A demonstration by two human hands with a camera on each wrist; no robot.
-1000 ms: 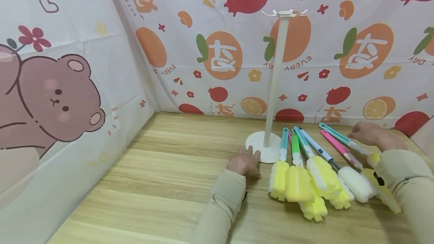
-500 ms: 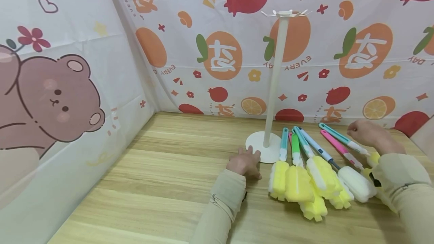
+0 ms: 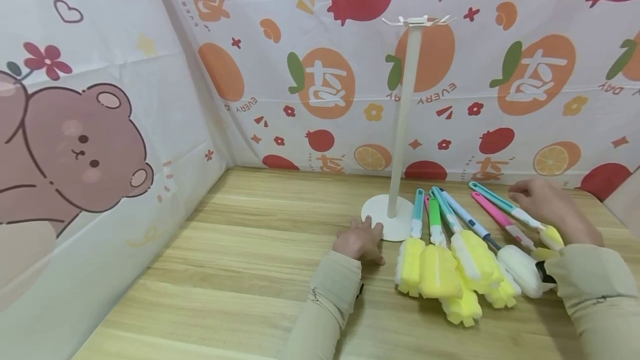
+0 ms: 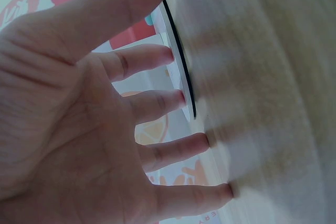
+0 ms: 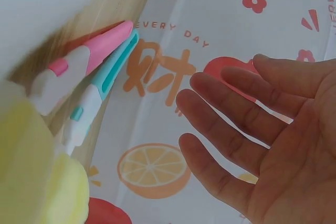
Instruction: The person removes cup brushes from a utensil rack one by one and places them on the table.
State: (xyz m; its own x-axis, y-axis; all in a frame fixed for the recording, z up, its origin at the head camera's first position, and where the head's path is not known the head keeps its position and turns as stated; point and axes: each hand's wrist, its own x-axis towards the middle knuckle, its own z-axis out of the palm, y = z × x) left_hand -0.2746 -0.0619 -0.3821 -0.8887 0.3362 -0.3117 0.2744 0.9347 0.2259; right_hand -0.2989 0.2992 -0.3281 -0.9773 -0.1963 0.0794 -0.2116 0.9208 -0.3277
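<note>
My left hand (image 3: pixel 357 239) rests with spread fingers at the round white base (image 3: pixel 376 207) of a tall hook stand (image 3: pixel 406 110). In the left wrist view, two fingertips (image 4: pixel 176 98) touch the base's rim and others reach the wood. My right hand (image 3: pixel 552 204), fingers loosely bent and holding nothing, is beside the rightmost turquoise-handled sponge brush (image 3: pixel 490 194). A pink-handled sponge brush (image 3: pixel 492 211) lies next to that one; my right sleeve partly hides their heads. The right wrist view shows the turquoise handle (image 5: pixel 107 72) apart from my fingers.
Several more sponge brushes lie bunched right of the stand, with yellow heads (image 3: pixel 440 271) overlapping and one white head (image 3: pixel 520 271). Small hooks (image 3: pixel 419 21) top the stand. Printed cloth walls rise behind the wooden table (image 3: pixel 240 249) and at its left.
My right hand has drawn slightly back towards me, its fingers loosening from a tighter curl, and its sleeve covers more of the white brush head. My left hand stays at the base.
</note>
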